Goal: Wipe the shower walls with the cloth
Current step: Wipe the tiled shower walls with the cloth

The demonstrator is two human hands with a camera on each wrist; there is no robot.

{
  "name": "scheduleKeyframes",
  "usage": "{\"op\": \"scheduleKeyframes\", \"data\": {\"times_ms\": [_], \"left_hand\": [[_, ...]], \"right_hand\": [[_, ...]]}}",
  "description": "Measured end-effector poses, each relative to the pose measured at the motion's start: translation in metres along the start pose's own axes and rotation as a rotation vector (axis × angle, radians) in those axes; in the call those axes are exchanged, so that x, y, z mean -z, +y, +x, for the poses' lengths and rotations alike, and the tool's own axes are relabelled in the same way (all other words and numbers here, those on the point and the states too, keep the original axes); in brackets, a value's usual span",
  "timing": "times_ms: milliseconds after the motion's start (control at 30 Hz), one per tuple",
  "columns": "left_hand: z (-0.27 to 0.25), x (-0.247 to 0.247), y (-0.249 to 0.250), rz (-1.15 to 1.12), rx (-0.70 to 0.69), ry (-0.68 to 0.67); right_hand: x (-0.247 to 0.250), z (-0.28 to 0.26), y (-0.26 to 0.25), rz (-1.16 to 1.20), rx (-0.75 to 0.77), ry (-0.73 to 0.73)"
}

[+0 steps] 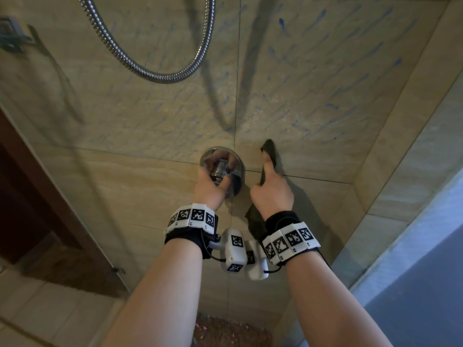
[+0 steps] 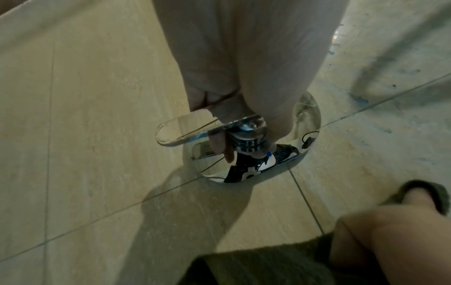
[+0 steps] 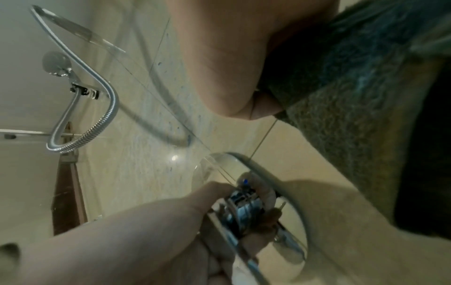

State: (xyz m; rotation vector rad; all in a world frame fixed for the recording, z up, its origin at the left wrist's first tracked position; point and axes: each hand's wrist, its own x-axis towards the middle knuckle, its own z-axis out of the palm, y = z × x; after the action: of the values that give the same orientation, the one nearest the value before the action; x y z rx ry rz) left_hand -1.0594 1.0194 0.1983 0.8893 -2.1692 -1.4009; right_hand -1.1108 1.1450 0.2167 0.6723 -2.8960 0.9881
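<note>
My left hand point(image 1: 216, 177) grips the chrome shower valve handle point(image 1: 221, 171) at the middle of the beige tiled wall point(image 1: 313, 83), which carries blue streaks. In the left wrist view the fingers point(image 2: 220, 142) curl round the knob point(image 2: 249, 133) behind its flat lever point(image 2: 180, 133). Just right of the valve, my right hand point(image 1: 269, 176) holds a dark green cloth point(image 1: 270, 149) against the wall, thumb stretched up along it. The cloth's lower end point(image 1: 254, 221) hangs past the wrist. In the right wrist view the thumb point(image 3: 219, 67) lies beside the cloth point(image 3: 341, 100).
A metal shower hose point(image 1: 150, 71) loops above the valve, and the shower head point(image 3: 56, 61) sits higher on its bracket. A glass panel and brown door frame point(image 1: 37, 196) stand at the left. The side wall point(image 1: 411, 151) closes the right. A speckled mat point(image 1: 225, 331) lies below.
</note>
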Motion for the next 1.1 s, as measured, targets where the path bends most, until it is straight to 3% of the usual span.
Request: {"op": "scheduleKeyframes", "data": {"times_ms": [167, 467, 767, 933, 1100], "left_hand": [[-0.001, 0.003, 0.003, -0.031, 0.020, -0.021], [-0.003, 0.004, 0.002, -0.013, 0.017, -0.013], [-0.001, 0.005, 0.002, -0.009, 0.006, -0.031], [0.000, 0.005, 0.002, -0.025, 0.022, -0.022], [-0.001, 0.006, 0.002, -0.012, 0.018, -0.043]], "right_hand": [[-0.008, 0.003, -0.009, -0.076, 0.063, -0.084], [0.024, 0.010, -0.001, -0.102, -0.036, 0.129], [-0.013, 0.000, 0.002, -0.043, -0.039, -0.001], [0.006, 0.010, -0.006, -0.101, -0.002, 0.083], [0.012, 0.008, -0.001, -0.062, -0.095, 0.146]]}}
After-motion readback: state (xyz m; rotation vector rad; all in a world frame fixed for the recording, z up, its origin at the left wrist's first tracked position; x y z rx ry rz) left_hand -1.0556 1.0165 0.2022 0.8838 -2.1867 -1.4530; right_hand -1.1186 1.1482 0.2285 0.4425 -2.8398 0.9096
